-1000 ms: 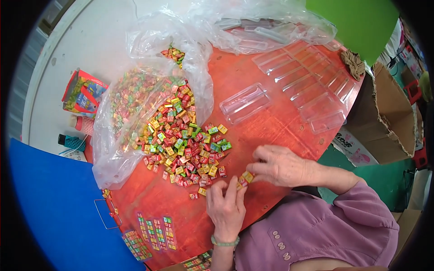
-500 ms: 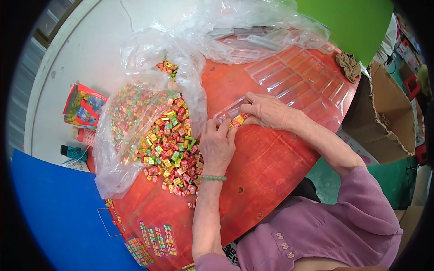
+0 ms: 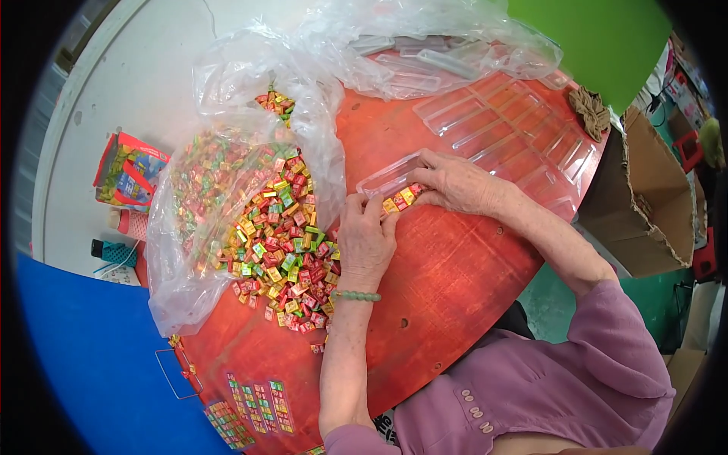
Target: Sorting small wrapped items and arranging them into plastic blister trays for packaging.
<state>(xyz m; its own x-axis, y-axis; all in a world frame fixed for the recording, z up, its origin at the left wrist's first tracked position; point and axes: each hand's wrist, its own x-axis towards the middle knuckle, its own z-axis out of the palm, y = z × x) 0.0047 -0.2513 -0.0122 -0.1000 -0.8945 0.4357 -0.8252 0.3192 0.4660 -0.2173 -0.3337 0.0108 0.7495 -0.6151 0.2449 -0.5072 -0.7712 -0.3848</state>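
Both hands close together on the red table (image 3: 455,280), left hand (image 3: 366,239) and right hand (image 3: 455,184) curled around little candies (image 3: 402,199), lining them up beside the clear tray (image 3: 388,176), handy for the big pile (image 3: 284,243).

She's wearing a mauve button-up shirt (image 3: 546,387), sleeves pushed up, w/ a green bead bracelet (image 3: 356,296) on left wrist.

The right hand (image 3: 462,184) covered the near end of the clear tray (image 3: 388,176), so its contents could not be told. The plastic bag (image 3: 250,114) blurred the candies (image 3: 208,178) beneath it at the frame's left, and the cardboard box (image 3: 652,205) at right hid its inside.
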